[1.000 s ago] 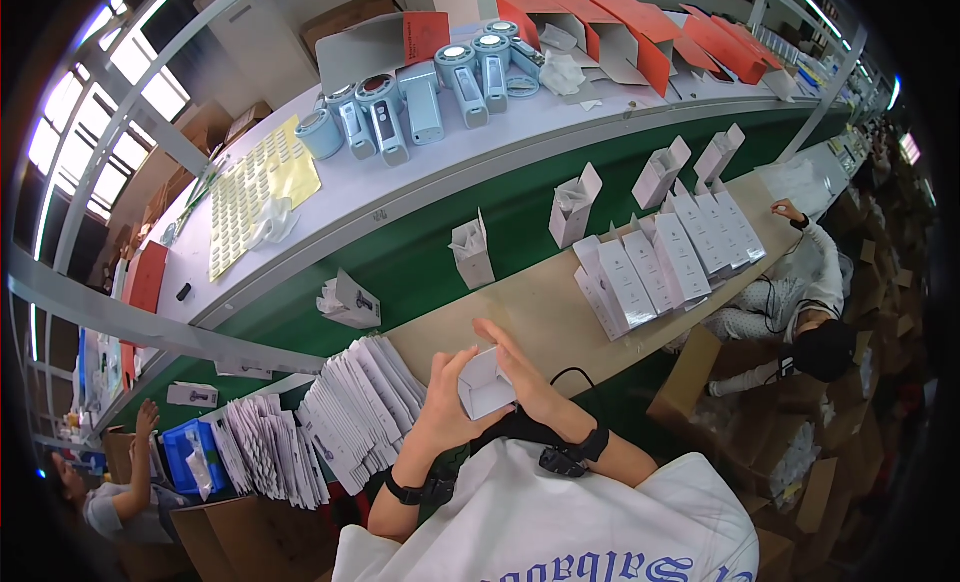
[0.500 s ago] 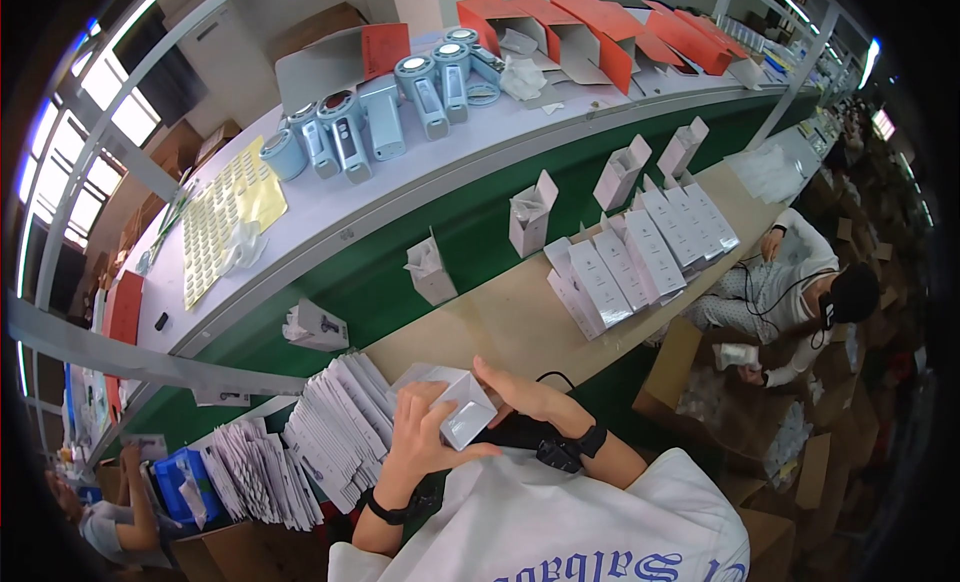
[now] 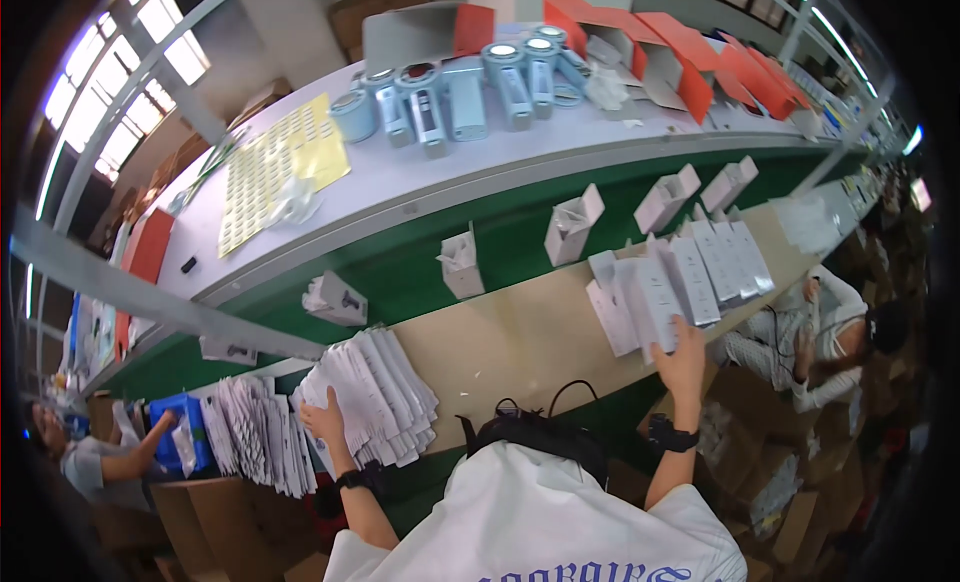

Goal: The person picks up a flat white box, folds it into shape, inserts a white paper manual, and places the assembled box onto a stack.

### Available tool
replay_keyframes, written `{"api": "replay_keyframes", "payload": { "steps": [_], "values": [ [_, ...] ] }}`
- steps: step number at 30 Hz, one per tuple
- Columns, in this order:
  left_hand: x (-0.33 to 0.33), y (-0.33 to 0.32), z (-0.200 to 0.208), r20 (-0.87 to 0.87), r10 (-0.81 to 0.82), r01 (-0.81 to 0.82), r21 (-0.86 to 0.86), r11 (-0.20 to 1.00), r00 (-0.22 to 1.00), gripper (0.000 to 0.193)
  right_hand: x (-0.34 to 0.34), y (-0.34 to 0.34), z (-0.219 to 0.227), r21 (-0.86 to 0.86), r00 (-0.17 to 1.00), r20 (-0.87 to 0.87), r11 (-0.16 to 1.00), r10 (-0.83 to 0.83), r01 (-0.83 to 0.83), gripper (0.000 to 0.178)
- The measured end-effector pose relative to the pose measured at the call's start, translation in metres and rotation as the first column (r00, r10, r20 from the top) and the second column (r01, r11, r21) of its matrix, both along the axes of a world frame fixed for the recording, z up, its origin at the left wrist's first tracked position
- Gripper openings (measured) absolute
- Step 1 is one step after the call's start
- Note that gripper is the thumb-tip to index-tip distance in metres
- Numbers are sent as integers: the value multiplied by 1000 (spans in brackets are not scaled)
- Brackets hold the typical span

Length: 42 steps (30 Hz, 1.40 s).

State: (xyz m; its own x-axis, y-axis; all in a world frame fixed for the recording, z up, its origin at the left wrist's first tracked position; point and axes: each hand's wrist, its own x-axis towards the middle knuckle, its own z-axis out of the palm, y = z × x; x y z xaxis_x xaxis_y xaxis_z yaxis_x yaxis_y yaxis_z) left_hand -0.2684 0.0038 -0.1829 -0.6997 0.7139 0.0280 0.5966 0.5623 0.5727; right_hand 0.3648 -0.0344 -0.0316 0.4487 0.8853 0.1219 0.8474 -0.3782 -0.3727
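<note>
A white-topped table (image 3: 600, 132) curves across the upper part of the view, its front edge above a green panel (image 3: 530, 244). Below, a narrower beige bench (image 3: 510, 347) slants up from left to right in front of the person, bare between the two hands. Toward its left end lies a fanned pile of flattened white cartons (image 3: 385, 397), with a second bundle of flattened cartons (image 3: 255, 432) beyond it on the left. Toward the right end stands a close-packed row of tall white boxes (image 3: 715, 267), leaning slightly.

The hands are well apart, one at each group. The left hand (image 3: 322, 420) comes up from the lower edge with its back showing, fingers pointing forward and a little spread, touching the pile's left side; the cartons lie mainly to its right. Whether it grips any cannot be told. The right hand (image 3: 682, 357) reaches forward and outward, thumb parted from the fingers at the near end of a white box (image 3: 650, 294) near the left of the row. That box extends forward from the fingertips; whether they clamp it or merely touch it cannot be told.

Smallest are the black wristbands, one on the left wrist (image 3: 360, 477) and one on the right (image 3: 672, 434).
</note>
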Motion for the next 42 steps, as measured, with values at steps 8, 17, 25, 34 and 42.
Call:
{"api": "replay_keyframes", "payload": {
  "steps": [8,17,25,34,42],
  "values": [
    [-38,-39,-70,221,71,26,-409,912,973,104,43,14,-90,153,931,331,982,-152,106,61],
    [-51,-66,-50,239,288,-181,-388,904,927,121,-3,34,-57,93,793,461,911,-398,402,59],
    [-52,-55,-39,324,288,-71,-544,836,901,126,-75,40,-21,308,968,211,949,-135,66,52],
    [-29,-61,-5,211,230,-147,-349,926,950,108,-157,42,-1,248,822,-395,909,410,-334,29],
    [150,-51,143,55,-605,606,-9,795,795,105,-246,41,29,100,-232,-972,951,30,-293,28]
  ]
}}
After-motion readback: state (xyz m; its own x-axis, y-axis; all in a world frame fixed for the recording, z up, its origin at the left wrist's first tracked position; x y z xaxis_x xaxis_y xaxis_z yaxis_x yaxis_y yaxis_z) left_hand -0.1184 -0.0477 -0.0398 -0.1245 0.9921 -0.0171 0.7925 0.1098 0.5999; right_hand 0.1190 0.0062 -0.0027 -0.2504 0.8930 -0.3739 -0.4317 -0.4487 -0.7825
